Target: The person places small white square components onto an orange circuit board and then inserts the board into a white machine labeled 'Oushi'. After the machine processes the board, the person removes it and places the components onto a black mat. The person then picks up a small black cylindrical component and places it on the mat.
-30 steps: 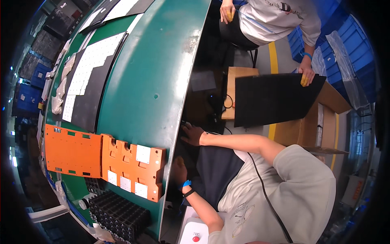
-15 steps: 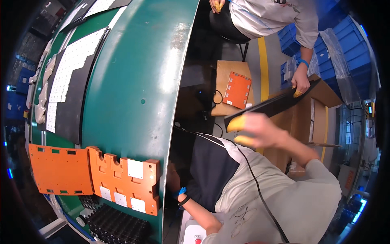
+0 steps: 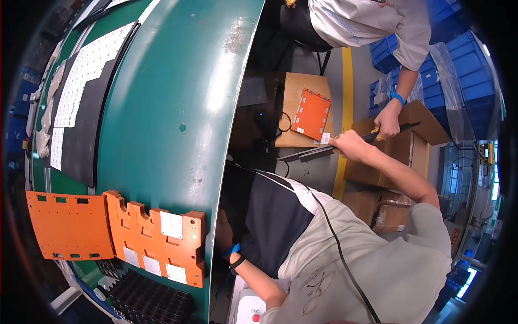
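My right hand [image 3: 350,146], with yellow finger covers, is closed on the edge of some thin black panels [image 3: 313,153], seen nearly edge-on beside the conveyor table. At their far end a co-worker's hand [image 3: 388,121], wearing a blue wristband, grips them too. My left hand [image 3: 224,232] hangs low next to the table edge, near my dark trousers. It lies in shadow and its fingers cannot be made out. On the green table [image 3: 162,135] lies an orange hinged fixture [image 3: 156,237], spread flat with white plates on its right half.
A black panel with white labels [image 3: 81,102] lies on the table's far left. Black ribbed parts [image 3: 148,299] stand below the fixture. An orange plate [image 3: 312,114] rests on a cardboard box [image 3: 297,81]. Blue crates [image 3: 458,75] stand at right, near an open carton [image 3: 426,121].
My right hand was blurred in motion, apart from the panel, and now grips it. The panels have turned more edge-on, and the co-worker's hand has moved slightly left and nearer.
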The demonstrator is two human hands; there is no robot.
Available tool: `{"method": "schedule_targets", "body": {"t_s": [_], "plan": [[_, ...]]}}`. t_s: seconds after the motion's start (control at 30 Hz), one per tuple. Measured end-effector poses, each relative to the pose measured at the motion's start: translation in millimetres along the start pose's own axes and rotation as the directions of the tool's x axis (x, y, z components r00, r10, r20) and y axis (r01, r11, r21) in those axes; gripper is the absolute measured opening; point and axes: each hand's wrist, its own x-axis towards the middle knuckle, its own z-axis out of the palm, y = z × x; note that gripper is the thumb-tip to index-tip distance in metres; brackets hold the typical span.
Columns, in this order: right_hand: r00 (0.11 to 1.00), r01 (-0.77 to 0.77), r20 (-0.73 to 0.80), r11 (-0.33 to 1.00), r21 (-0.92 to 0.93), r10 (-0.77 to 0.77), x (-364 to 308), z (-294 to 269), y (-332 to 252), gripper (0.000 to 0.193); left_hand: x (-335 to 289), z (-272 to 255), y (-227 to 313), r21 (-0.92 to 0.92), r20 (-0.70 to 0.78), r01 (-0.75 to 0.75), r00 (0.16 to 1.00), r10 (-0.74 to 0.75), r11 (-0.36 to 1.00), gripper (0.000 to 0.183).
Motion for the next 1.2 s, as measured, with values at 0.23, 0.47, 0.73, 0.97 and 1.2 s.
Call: {"method": "schedule_targets", "body": {"t_s": [0.23,0.47,0.73,0.97,1.2], "plan": [[0.999,0.003,0.037,0.999,-0.038,-0.002,25.1,48.1,-17.7,0.018,-1.8,5.4,-12.2,-0.001,-0.108,-0.065,0.992,0.064,0.998,0.03],[1.0,-0.025,-0.005,0.998,-0.057,0.025,56.9,67.4,-18.5,0.013,-2.2,5.1,-9.3,0.036,-0.121,-0.06,0.991,0.064,0.998,0.03],[0.996,-0.087,0.037,0.996,0.019,0.086,86.4,53.7,-34.1,0.021,-6.5,-1.4,-3.7,0.094,-0.097,-0.004,0.995,0.013,0.996,0.034],[0.993,-0.104,0.064,0.991,0.086,0.099,84.0,55.4,-42.9,0.026,-7.8,-5.9,5.4,0.078,-0.096,0.019,0.995,-0.011,0.997,0.032],[0.991,-0.079,0.116,0.992,0.103,0.067,79.5,84.6,-34.5,0.029,-14.8,-25.4,30.2,-0.024,0.023,0.16,0.987,-0.16,0.987,0.034]]}}
